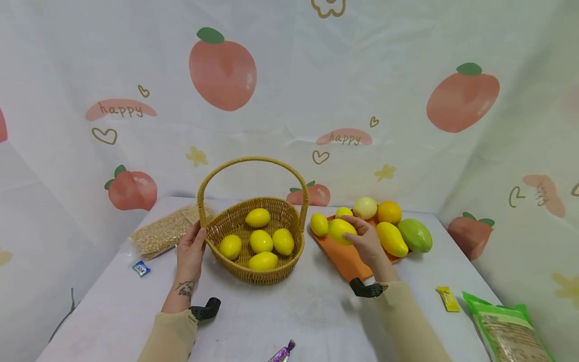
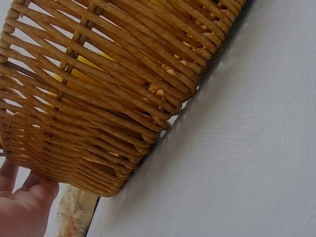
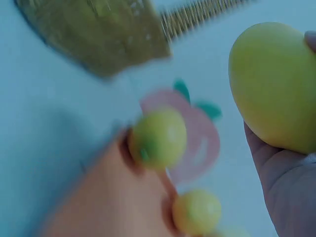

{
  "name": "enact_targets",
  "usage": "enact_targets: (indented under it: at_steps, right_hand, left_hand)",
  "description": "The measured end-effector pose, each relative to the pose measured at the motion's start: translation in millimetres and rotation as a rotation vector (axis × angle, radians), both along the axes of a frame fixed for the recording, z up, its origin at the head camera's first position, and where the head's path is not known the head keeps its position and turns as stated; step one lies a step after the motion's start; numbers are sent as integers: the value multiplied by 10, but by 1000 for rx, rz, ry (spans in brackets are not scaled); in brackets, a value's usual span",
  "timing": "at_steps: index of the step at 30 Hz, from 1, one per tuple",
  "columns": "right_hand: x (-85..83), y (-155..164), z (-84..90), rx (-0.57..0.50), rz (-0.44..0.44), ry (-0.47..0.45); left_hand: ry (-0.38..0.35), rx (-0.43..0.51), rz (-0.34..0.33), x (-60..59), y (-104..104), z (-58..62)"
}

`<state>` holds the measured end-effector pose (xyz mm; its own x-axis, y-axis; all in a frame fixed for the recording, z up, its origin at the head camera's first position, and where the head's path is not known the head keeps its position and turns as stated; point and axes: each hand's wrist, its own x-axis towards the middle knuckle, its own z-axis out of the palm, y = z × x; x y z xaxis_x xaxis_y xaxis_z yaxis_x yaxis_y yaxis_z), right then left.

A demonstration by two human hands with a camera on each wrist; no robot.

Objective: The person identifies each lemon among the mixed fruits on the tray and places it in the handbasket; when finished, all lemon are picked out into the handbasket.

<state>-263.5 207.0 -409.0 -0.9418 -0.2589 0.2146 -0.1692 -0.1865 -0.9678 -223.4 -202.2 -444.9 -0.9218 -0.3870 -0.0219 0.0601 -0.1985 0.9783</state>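
A wicker basket (image 1: pixel 267 275) with a tall arched handle stands mid-table, holding several lemons (image 1: pixel 261 242). My left hand (image 1: pixel 191 251) grips the basket's left rim by the foot of the handle; in the left wrist view, fingertips touch the woven side. My right hand (image 1: pixel 368 246) holds a lemon (image 1: pixel 341 231) between thumb and fingers, above an orange tray (image 1: pixel 336 254). The right wrist view shows this lemon (image 3: pixel 271 89) large and near the palm. Two more lemons (image 1: pixel 319 224) lie at the tray's left and back edge.
On the tray's right side sit a pale round fruit (image 1: pixel 364 207), an orange (image 1: pixel 389 212), a yellow mango (image 1: pixel 391 239) and a green fruit (image 1: pixel 415 235). A bag of beans (image 1: pixel 163 234) lies left of the basket. Wrapped sweets (image 1: pixel 141 268) and a green-edged packet (image 1: pixel 508 329) lie about.
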Motion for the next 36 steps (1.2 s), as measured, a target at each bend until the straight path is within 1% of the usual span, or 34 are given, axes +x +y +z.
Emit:
enact_targets:
  at_steps: [3, 6, 10, 13, 16, 21, 24, 27, 30, 34, 36]
  right_hand:
    - [86, -195, 21, -19, 97, 49]
    - [136, -419, 41, -14, 177, 84]
    - [154, -761, 92, 14, 235, 91]
    - [145, -1040, 187, 68, 245, 81]
    - [109, -1318, 318, 128, 255, 74]
    - [-33, -1735, 510, 152, 298, 57]
    - [-135, -1934, 566, 171, 308, 38]
    - [-215, -2075, 577, 223, 307, 13]
    - [-252, -2158, 558, 256, 306, -19]
    - [-268, -2211, 491, 260, 305, -58]
    - [-266, -2221, 462, 263, 306, -62]
  left_hand:
    - [0, 0, -3, -1, -1, 1]
    - [-3, -2, -6, 3, 3, 2]
    - [-13, -1, -7, 5, 5, 2]
    - [-16, 3, -3, -1, 4, -1]
    - [-16, 10, 1, -10, -1, -7]
    - [-10, 17, 1, -19, -16, -17]
    - [-6, 17, 1, -17, -25, -23]
    - [-3, 10, 2, -17, -29, -29]
    - [-6, 3, 1, -16, -28, -31]
    - [-6, 5, -3, -21, -26, -32]
    - [-4, 6, -2, -24, -27, -31]
